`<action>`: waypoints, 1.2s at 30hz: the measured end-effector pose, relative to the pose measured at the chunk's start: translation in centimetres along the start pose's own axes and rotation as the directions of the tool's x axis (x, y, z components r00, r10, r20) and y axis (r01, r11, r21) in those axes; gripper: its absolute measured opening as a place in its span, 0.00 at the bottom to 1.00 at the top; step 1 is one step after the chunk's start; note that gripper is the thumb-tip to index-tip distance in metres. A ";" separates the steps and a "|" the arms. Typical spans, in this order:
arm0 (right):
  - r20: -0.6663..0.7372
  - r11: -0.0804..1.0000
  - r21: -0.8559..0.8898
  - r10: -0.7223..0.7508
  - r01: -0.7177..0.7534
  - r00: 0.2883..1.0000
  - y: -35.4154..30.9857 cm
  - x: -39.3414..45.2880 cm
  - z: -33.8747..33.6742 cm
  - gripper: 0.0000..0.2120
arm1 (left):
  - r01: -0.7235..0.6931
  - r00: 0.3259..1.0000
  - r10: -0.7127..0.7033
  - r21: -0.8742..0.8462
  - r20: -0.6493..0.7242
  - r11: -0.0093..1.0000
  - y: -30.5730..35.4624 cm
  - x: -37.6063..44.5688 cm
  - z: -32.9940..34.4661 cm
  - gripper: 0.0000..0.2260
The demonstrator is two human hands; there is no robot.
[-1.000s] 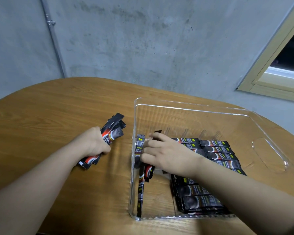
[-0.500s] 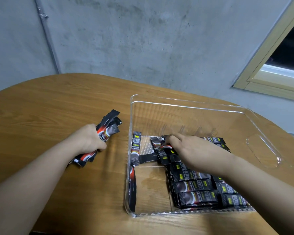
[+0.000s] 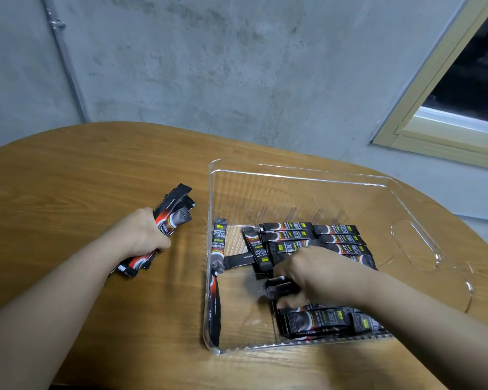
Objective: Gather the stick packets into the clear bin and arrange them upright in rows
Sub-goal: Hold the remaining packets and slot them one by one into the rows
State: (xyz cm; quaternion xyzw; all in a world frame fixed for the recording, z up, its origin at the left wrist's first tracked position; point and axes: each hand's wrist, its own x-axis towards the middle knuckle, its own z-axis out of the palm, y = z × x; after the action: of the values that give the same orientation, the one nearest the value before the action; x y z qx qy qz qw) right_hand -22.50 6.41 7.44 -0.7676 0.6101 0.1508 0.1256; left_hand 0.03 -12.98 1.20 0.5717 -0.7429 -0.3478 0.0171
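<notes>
A bundle of black stick packets (image 3: 172, 225) is clenched in the left hand (image 3: 141, 235), resting on the wooden surface (image 3: 82, 175) left of the clear plastic bin (image 3: 316, 180). Black packets (image 3: 278, 285) are pinched by the right hand (image 3: 313, 273) inside the bin, among rows of packets (image 3: 319, 237) lying along its right side.

One clear bin (image 3: 302, 175), one wooden table (image 3: 82, 170), two hands, many stick packets (image 3: 290, 235), uncountable.

A rounded wooden surface (image 3: 82, 175) stands against a grey concrete wall (image 3: 237, 66); a pipe (image 3: 64, 60) runs down it, a pale-framed window (image 3: 448, 102) at right.
</notes>
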 end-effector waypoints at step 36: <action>-0.034 0.997 -0.026 -0.069 0.068 0.997 0.1 -1.2 2.2 0.26 | 0.002 1.000 -0.002 -0.021 0.001 1.000 0.0 -0.1 -0.1 0.14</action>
State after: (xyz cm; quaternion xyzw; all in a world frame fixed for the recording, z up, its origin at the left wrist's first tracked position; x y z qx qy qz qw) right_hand -23.06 8.30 5.91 -0.7922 0.5836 0.1404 0.1103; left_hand 0.13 -12.97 1.31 0.5721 -0.7386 -0.3559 0.0227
